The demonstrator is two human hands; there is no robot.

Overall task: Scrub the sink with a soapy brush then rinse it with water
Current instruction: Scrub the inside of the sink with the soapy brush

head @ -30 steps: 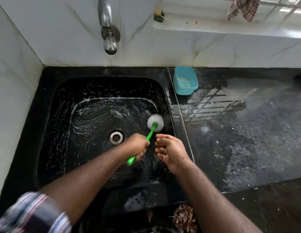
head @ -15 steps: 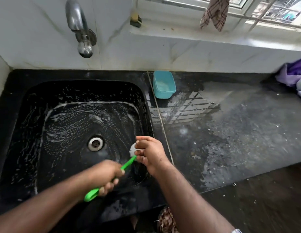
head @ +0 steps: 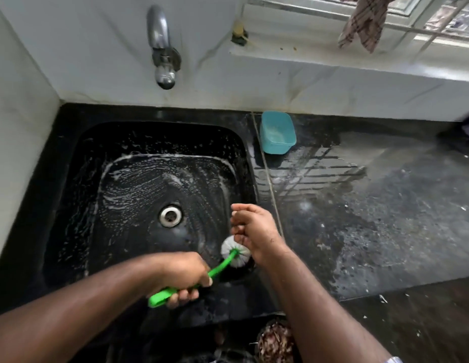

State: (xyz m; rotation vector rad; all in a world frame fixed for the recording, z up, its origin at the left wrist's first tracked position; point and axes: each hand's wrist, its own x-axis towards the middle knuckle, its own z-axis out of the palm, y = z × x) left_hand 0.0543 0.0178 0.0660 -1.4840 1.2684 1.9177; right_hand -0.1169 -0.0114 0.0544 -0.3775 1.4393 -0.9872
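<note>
A black sink (head: 70, 179) streaked with white soap foam fills the left half of the view, with a round metal drain (head: 171, 216) in its floor. My left hand (head: 183, 276) grips the green handle of a brush (head: 222, 265), whose white round head (head: 236, 254) presses into the sink's near right corner. My right hand (head: 254, 231) hovers just above the brush head with loosely curled fingers and holds nothing. A metal tap (head: 162, 48) sticks out of the wall above the sink, with no water running.
A teal plastic tub (head: 277, 132) stands on the wet black counter (head: 359, 218) right of the sink. A checked cloth (head: 364, 24) hangs at the window. A small object (head: 239, 32) sits on the white ledge. White tiled walls close the left and back.
The brush head has moved from the sink's right wall back to the near right corner. My left hand slid toward me along with it. My right hand stayed close above the brush.
</note>
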